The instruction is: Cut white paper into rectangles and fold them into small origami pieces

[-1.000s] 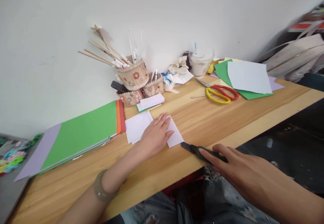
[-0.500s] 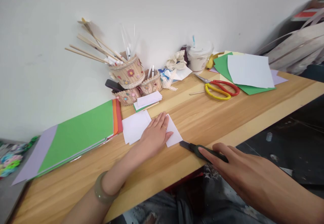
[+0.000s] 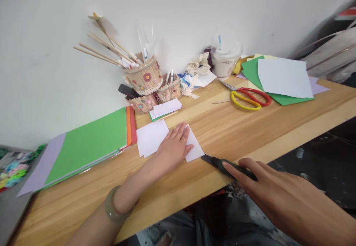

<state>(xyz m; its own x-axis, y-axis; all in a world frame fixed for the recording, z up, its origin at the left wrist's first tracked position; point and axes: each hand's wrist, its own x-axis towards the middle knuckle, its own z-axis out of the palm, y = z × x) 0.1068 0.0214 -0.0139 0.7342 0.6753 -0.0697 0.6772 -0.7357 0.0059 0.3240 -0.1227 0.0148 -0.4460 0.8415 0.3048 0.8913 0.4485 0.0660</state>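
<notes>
My left hand lies flat on a small piece of white paper, fingers stretched out and pressing it to the table. Part of that paper is hidden under the palm. In my right hand is a dark utility knife, its handle gripped with the index finger along the top. The blade tip is at the lower right corner of the paper. Beside my left hand are other white paper pieces, and behind them lies a small stack of white and green strips.
Large coloured sheets lie to the left. Decorated holders with sticks and pens stand by the wall. Red-and-yellow scissors, a lidded cup and loose paper sheets are at the back right. The table's front edge runs beneath my right hand.
The whole view has shifted slightly, so things sit a little further right in the picture. Both hands, the paper and the knife keep nearly the same positions relative to each other.
</notes>
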